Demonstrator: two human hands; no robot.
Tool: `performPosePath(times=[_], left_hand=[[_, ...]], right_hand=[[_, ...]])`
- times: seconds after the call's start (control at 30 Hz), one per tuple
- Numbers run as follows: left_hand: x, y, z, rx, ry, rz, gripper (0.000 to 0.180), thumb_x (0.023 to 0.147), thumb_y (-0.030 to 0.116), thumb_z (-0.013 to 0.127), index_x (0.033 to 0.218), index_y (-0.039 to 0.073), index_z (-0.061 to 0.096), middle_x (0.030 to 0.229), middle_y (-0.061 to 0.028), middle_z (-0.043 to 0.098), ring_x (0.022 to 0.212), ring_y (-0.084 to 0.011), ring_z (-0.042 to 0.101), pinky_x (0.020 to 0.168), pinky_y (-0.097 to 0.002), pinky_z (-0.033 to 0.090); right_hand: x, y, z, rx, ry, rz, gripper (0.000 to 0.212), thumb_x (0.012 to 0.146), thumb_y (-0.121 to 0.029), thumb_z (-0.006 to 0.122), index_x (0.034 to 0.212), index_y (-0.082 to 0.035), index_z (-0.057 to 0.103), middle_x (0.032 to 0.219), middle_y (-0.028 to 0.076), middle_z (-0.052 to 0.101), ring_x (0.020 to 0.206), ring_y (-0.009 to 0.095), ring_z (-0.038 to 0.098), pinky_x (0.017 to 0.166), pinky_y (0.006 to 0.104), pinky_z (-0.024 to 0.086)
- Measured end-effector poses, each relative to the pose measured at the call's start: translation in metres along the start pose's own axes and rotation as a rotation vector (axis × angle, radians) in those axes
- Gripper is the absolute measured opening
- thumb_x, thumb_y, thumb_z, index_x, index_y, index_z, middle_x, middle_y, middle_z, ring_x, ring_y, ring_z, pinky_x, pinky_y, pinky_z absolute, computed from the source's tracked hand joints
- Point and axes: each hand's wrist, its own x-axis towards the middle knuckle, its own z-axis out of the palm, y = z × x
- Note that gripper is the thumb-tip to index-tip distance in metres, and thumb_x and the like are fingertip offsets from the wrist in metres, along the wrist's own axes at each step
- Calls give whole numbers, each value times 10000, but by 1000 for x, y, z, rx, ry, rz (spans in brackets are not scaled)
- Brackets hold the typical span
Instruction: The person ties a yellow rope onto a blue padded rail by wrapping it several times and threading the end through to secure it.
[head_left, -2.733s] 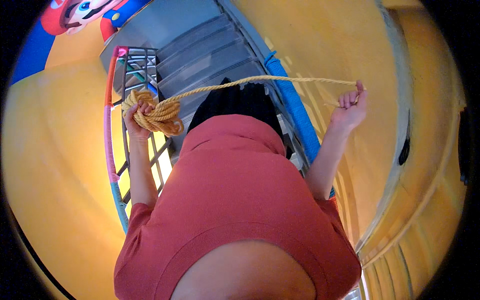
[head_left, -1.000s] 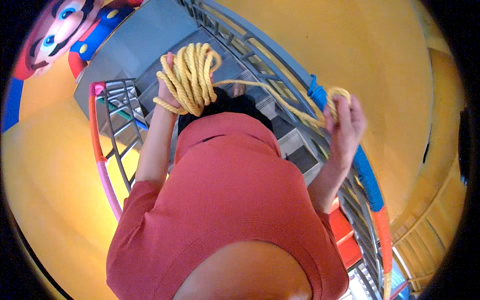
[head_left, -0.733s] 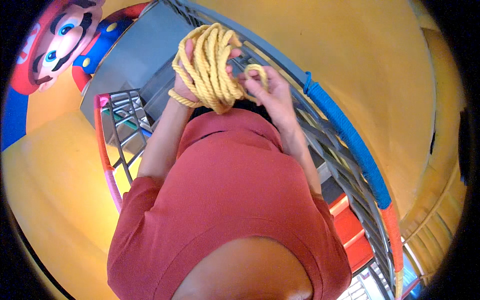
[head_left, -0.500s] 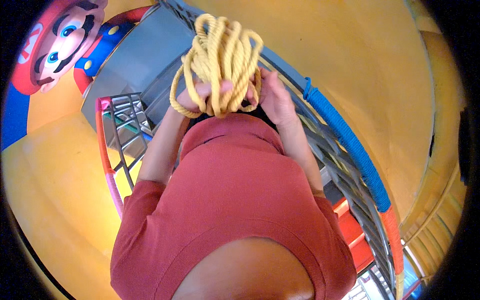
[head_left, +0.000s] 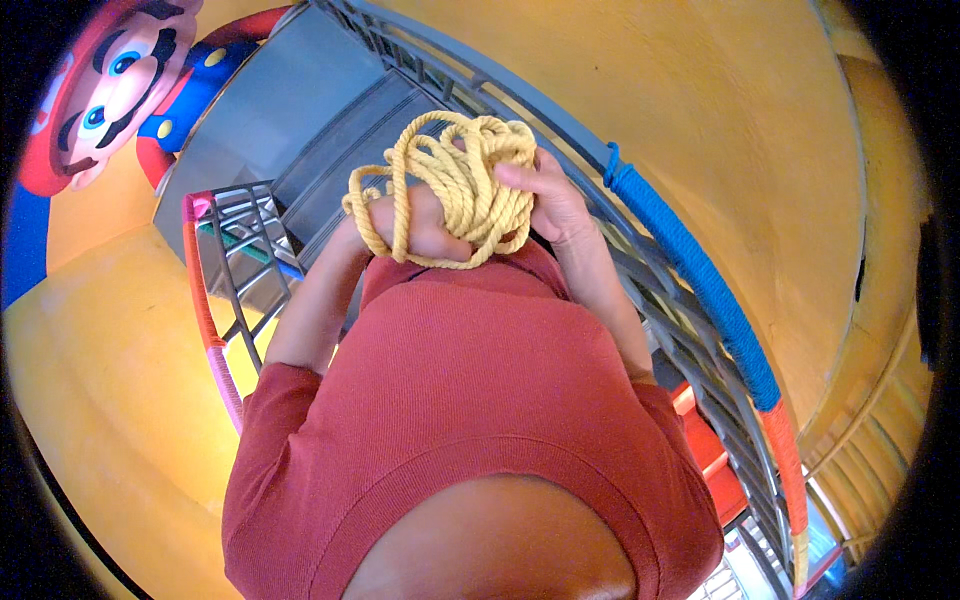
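A bundle of thick pale-yellow rope (head_left: 470,185), looped many times over, is gathered in front of my waist. My left hand (head_left: 415,222) reaches into the coils from the left, with loops passing over its wrist and back; its fingers are partly covered by the strands. At the bundle's right side my right hand (head_left: 553,198) grips the rope, its thumb laid over the front strands and its other fingers hidden behind. Two loose loops stick out at the left, around my left wrist.
A metal railing (head_left: 690,350) runs along the right, its handrail wrapped in blue cord (head_left: 690,265) and orange cord (head_left: 783,450). Another railing (head_left: 205,290) with pink and orange wrapping is at the left. Grey steps (head_left: 345,150) lie ahead; yellow walls (head_left: 740,130) curve around. A cartoon figure (head_left: 120,90) stands upper left.
The rope bundle has come down and closer to my body, tipping so the coils spread flatter. My right thumb now lies across the strands, and my left hand shows more among the loops.
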Motion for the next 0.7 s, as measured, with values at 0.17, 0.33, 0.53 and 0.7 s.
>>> performPosePath(times=[0.17,0.33,0.53,0.7], left_hand=[[0,9,8,235,89,118,605,665,218,734,1201,40,519,1200,-135,543,1118,-261,508,976,-344,385],[-3,7,11,-96,131,64,674,663,100,743,1262,32,442,1230,-113,513,1134,-217,494,969,-333,394],[-13,18,0,80,396,120,531,729,78,681,1208,33,455,1179,-88,517,1055,-193,516,919,-338,414],[-6,24,-2,279,264,228,359,771,83,598,1122,29,545,1124,-132,565,1071,-267,527,949,-384,400]], right_hand=[[-8,4,5,39,176,-92,481,695,37,675,1144,30,503,1053,125,610,956,235,611,885,365,477],[-24,3,7,45,128,-254,502,663,91,617,1148,33,500,1066,138,609,987,238,605,885,357,478],[-38,4,-7,52,96,-300,668,590,113,594,1229,27,417,1137,156,564,1047,252,577,900,366,473],[-45,6,4,21,82,-261,775,544,76,695,1254,4,395,1138,126,555,1097,233,537,949,358,428]])
